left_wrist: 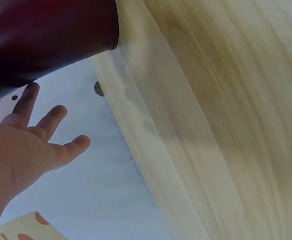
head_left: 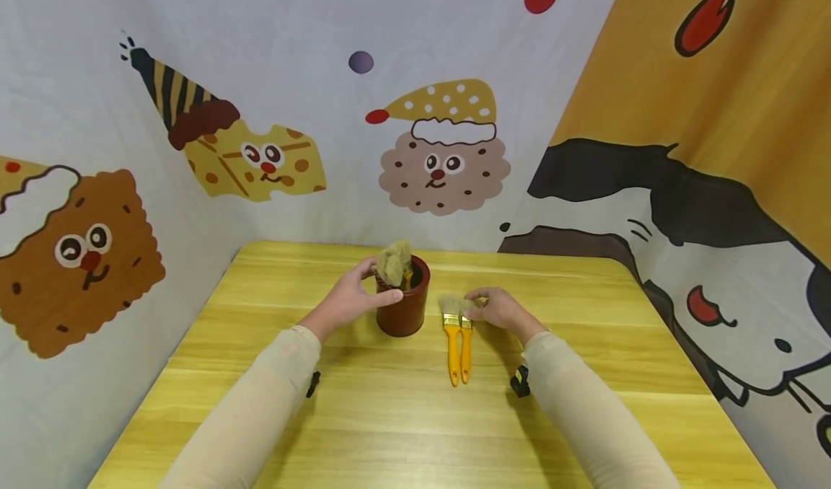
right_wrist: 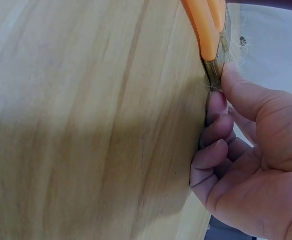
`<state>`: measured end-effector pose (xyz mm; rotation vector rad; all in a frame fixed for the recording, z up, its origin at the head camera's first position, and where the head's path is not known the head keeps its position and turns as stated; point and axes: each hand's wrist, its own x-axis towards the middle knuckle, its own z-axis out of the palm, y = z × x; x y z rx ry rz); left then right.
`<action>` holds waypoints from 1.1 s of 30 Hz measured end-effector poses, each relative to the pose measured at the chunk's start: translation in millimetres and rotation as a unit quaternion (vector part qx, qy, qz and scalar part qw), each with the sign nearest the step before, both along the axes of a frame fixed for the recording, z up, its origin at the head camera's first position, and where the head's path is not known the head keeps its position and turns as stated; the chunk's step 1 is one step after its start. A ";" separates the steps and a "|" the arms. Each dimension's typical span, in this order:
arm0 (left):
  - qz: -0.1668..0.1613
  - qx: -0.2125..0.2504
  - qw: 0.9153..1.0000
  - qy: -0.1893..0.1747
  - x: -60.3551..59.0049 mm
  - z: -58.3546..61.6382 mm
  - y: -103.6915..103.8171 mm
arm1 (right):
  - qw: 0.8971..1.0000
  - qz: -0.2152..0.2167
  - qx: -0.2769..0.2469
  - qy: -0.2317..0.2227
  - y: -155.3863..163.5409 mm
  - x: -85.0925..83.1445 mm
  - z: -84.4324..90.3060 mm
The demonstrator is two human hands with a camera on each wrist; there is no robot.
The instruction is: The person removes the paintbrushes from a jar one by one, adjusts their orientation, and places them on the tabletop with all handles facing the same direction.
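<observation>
A dark red cylindrical cup [head_left: 401,316] stands upright on the table, with pale bristles [head_left: 394,264] of at least one brush rising above its rim. My left hand [head_left: 350,296] holds the cup's left side near the top, thumb across the front; in the left wrist view the other fingers of the left hand [left_wrist: 23,147] are spread beside the cup [left_wrist: 51,42]. Right of the cup, two paintbrushes with orange handles lie side by side, a wider one [head_left: 452,345] and a narrower one [head_left: 466,345]. My right hand [head_left: 500,309] pinches the narrower brush by its bristle end.
The wood-grain table [head_left: 402,431] carries the cup and brushes. Behind it hangs a white cloth [head_left: 292,78] printed with cartoon figures, running on to an orange part [head_left: 623,99] at the right. The cup stands close to the table's back edge.
</observation>
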<state>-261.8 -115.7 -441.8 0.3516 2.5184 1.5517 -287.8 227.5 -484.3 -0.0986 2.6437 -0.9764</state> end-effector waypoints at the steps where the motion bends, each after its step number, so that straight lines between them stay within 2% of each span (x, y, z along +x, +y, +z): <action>1: 0.000 0.001 1.000 0.001 0.0 0.4 -0.2 | 1.000 0.000 -0.001 0.002 0.0 -0.4 0.2; 23: -0.011 -0.011 1.000 -0.005 3.0 6.9 -1.5 | 1.000 0.008 0.002 0.002 -0.7 -1.1 3.5; 33: -0.006 0.005 1.000 -0.012 5.0 7.9 2.7 | 1.000 0.023 -0.002 -0.006 2.6 -1.5 2.2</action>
